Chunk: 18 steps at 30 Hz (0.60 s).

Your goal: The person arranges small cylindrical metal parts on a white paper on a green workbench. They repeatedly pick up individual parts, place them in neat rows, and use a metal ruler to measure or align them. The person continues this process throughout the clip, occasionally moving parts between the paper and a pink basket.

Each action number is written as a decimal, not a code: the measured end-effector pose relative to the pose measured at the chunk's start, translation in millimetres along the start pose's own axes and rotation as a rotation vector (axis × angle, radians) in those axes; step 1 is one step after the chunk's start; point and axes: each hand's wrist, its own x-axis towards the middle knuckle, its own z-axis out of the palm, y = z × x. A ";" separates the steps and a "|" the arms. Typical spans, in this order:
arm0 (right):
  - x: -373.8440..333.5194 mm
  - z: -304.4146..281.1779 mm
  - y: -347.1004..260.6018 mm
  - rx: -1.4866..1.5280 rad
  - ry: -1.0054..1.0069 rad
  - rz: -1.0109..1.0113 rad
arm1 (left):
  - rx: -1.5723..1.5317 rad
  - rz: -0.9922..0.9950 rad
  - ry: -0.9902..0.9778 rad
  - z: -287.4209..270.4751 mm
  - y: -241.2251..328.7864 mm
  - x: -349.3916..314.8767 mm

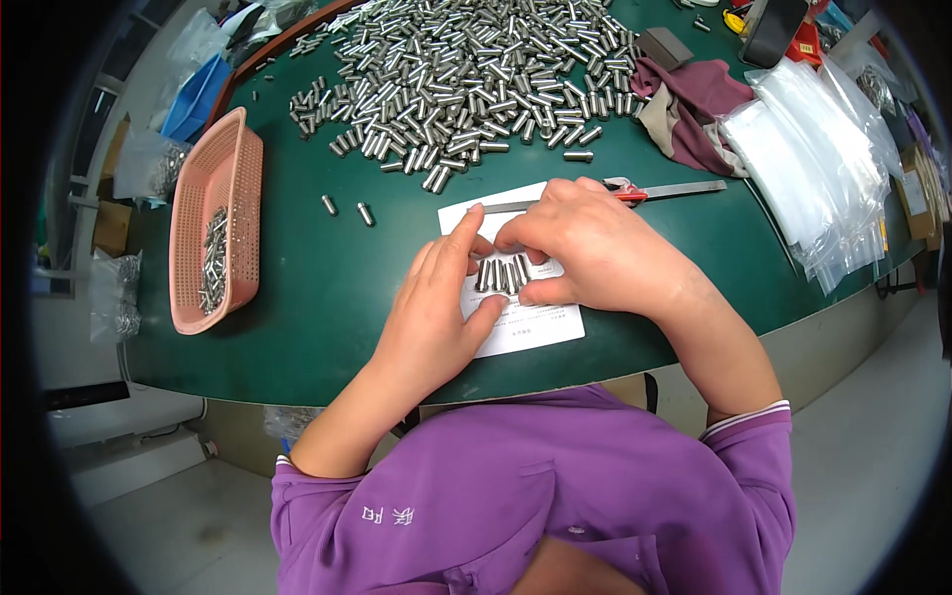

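A short row of metal pins (pixel 504 275), side by side, lies on a white printed sheet (pixel 531 332) near the front edge of the table. My left hand (pixel 428 297) curves around the row's left side, thumb spread away from the fingers. From the right, my right hand (pixel 595 248) arches over the sheet, its index finger beyond the far ends of the pins and its thumb by the near ends. Both sets of fingertips are close to the pins; firm contact is hard to make out. Beyond my hands lies a caliper-like steel tool (pixel 684 188) with a red part, partly covered by my right hand.
A large heap of similar metal pins (pixel 476 79) covers the far table, with two loose pins (pixel 365 214) nearer. At left stands a pink perforated basket (pixel 248 198) holding small metal parts. A maroon cloth (pixel 699 94) and clear plastic bags (pixel 808 149) lie at right.
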 end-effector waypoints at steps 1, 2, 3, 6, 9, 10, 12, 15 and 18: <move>-0.5 3.7 2.3 -0.039 0.017 -0.023 | 0.015 -0.002 -0.003 -0.4 0.0 0.7; -0.7 5.5 3.4 -0.078 0.033 -0.046 | 0.006 -0.008 -0.005 -0.1 -1.0 1.2; -0.8 5.2 2.8 -0.072 0.019 -0.033 | -0.004 -0.014 -0.007 0.7 -2.8 1.7; -1.1 4.9 1.1 -0.056 -0.010 -0.002 | -0.029 -0.039 -0.017 -1.9 -5.7 1.2; -1.0 4.5 -1.1 -0.035 -0.021 0.006 | -0.058 -0.048 -0.018 -0.6 -7.3 -1.6; -0.1 5.5 -2.9 -0.023 -0.028 0.004 | -0.068 -0.049 -0.017 0.2 -7.4 -2.7; 0.2 5.7 -3.9 0.014 -0.027 0.015 | -0.087 -0.059 -0.017 -2.2 -2.4 -1.5; 0.6 5.6 -5.3 0.066 -0.020 0.053 | -0.170 -0.125 -0.016 -4.2 -3.3 -2.1; 1.6 5.1 -8.0 0.062 -0.040 0.100 | -0.223 -0.214 -0.014 -3.9 -3.0 -1.1</move>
